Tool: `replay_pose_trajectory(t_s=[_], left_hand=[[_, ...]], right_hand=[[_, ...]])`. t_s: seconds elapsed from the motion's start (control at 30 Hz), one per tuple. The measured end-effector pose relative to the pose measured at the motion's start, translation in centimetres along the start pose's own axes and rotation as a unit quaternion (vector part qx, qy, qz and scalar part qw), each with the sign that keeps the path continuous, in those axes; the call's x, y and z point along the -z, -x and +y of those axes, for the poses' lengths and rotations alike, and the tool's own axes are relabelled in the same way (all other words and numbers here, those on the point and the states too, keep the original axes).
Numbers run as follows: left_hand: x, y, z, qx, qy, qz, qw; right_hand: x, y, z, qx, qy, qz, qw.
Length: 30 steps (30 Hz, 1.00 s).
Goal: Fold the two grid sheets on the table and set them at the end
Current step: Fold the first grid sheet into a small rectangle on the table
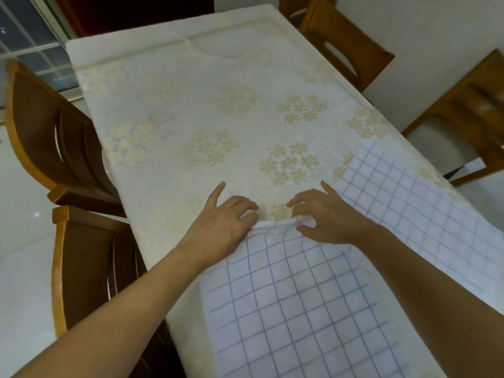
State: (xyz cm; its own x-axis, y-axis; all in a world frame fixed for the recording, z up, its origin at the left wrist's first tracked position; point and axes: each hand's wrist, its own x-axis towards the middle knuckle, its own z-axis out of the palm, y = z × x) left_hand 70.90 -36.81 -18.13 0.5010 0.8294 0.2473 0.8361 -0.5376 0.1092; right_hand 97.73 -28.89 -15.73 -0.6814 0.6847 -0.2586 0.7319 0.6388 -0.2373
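Gripping the far edge of the near sheet [294, 301], left hand [223, 227] and right hand [327, 219] pinch it bunched. Its length runs along the table [191, 110]. The second sheet [414, 205] lies flat, angled toward the right edge.

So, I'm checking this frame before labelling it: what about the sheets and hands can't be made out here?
- Near grid sheet: its lower part runs off the bottom frame edge.
- Far grid sheet: its near part lies under the right forearm.
- Left hand and right hand: fingertips hidden by the bunched sheet edge.
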Motion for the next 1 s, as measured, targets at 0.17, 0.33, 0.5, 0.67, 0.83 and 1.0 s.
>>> replay_pose_trajectory(t_s=[0.17, 0.33, 0.5, 0.67, 0.83, 1.0], left_hand=[[3.6, 0.0, -0.4, -0.001, -0.005, 0.018, 1.0], [6.6, 2.7, 3.8, 0.027, -0.009, 0.015, 0.999], [8.6, 6.1, 10.3, 0.057, -0.024, 0.016, 0.998], [8.2, 9.4, 16.1, 0.091, -0.017, -0.003, 0.996], [6.0, 12.8, 21.8, 0.127, 0.006, -0.012, 0.992], [1.3, 16.4, 27.1, 0.157, 0.057, -0.051, 0.985]], right_hand=[[3.5, 0.8, -2.1, -0.004, 0.01, -0.012, 1.0], [5.0, 4.9, -4.2, 0.041, 0.044, 0.061, 0.996], [3.5, 10.7, -5.4, 0.101, 0.087, 0.149, 0.98], [-0.3, 16.6, -7.1, 0.11, 0.096, 0.177, 0.973], [-5.7, 22.1, -8.4, 0.087, 0.083, 0.212, 0.97], [-12.0, 26.7, -8.6, 0.026, 0.053, 0.213, 0.975]])
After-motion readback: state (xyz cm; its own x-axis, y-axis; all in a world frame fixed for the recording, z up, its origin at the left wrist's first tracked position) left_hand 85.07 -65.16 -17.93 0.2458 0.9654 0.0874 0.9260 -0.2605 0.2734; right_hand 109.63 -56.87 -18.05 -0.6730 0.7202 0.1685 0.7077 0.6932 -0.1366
